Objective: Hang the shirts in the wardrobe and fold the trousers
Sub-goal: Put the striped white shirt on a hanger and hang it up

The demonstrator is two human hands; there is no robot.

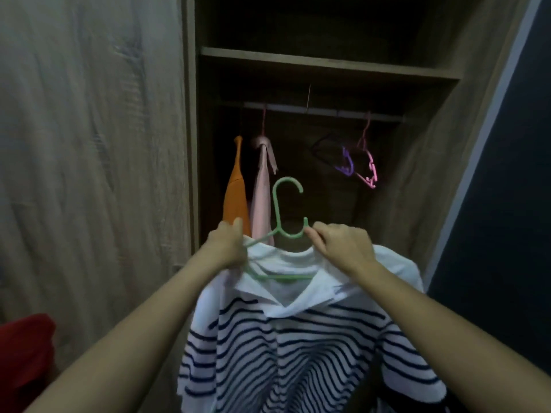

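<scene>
Item: striped shirt [298,353], white collar, carried on green hanger [276,210] in front of open wardrobe [328,62].
Left hand [228,248]: fingers curled round the hanger's left arm and the cloth over it.
Right hand [343,248]: fingertips pinching the hanger at the collar, just beside the base of the hook.
Hook: upright, rising between the two hands, mouth opening rightward.
Rail [322,110]: above the hook and deeper in, well apart from it.
Hanger's long axis: across the view, roughly along the rail. Orange shirt [235,198] and pink shirt [262,198] hang edge-on, so a turn probably precedes hooking.
Free rail: above the hook, between pink shirt and empty hangers [368,165].
Hand nearer the hook: right.
Trousers: not in view.
</scene>
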